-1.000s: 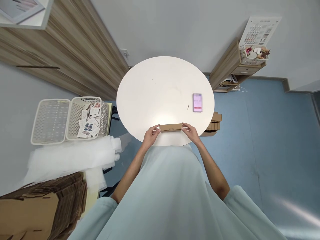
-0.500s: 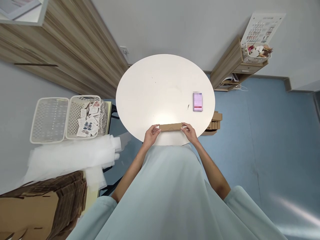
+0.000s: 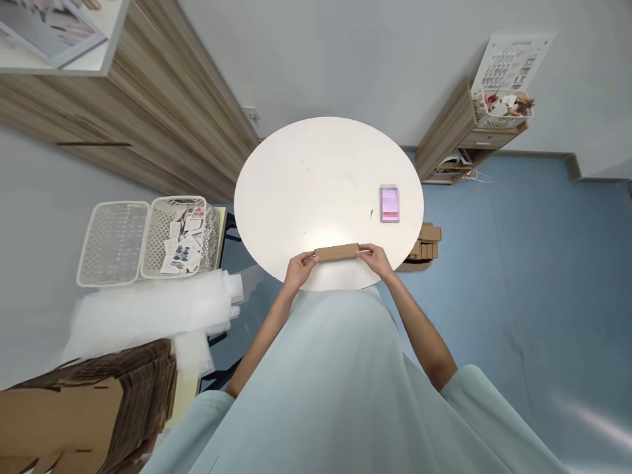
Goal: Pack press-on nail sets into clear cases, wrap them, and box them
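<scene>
A long, narrow brown cardboard box [image 3: 337,253] is at the near edge of the white oval table [image 3: 306,191]. Its flap is closed along the front, where a small curved notch shows. My left hand [image 3: 299,270] pinches the left end of the box between thumb and fingers. At the opposite end, my right hand [image 3: 375,260] grips the box the same way. To the right on the tabletop lies a phone-like item [image 3: 390,204] with a blurred purple and pink face.
Small cardboard boxes [image 3: 427,247] sit beyond the table's right edge. On the left are an open white basket [image 3: 212,237] of cards, white packing sheets [image 3: 153,313] and stacked flat cardboard [image 3: 143,395]. A wooden cabinet [image 3: 447,131] stands at the back right.
The camera view has shifted slightly. Both hands keep their hold on the box, which looks slightly more tilted, and the fingers of my right hand have shifted a little at its end.
</scene>
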Tool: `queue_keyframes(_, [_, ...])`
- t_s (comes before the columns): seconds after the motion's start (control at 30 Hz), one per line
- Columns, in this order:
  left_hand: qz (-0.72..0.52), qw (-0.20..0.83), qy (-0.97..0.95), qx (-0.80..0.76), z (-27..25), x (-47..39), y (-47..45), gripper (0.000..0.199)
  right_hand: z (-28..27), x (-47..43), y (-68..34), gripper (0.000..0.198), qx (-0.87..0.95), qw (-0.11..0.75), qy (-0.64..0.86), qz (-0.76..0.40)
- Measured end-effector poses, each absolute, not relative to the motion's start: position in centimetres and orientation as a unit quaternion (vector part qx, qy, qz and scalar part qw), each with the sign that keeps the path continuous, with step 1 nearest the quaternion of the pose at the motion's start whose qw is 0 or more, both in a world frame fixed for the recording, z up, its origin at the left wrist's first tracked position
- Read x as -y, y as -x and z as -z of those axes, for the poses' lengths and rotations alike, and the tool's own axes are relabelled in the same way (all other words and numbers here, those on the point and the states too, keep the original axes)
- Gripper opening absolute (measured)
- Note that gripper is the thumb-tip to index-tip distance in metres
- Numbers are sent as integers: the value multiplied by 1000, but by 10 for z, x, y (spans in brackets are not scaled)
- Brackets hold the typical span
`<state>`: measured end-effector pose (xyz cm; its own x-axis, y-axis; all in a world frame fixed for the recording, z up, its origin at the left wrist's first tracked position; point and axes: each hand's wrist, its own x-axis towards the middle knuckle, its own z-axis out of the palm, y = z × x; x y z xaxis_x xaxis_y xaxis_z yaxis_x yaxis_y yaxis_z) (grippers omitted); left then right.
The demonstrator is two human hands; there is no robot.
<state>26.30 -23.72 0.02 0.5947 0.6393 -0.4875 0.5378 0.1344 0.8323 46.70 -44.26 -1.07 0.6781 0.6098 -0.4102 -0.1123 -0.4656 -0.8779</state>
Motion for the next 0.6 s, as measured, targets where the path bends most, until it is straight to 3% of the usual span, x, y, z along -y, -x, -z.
queue_keyframes(0.33, [-73, 581, -686, -433, -11, 252, -250, 50, 11, 464, -440, 38, 225, 529, 762, -298])
queue_keyframes(0.6, [-18, 588, -661, -465, 26, 287, -241, 43, 41, 498, -425, 46, 183, 476, 798, -322])
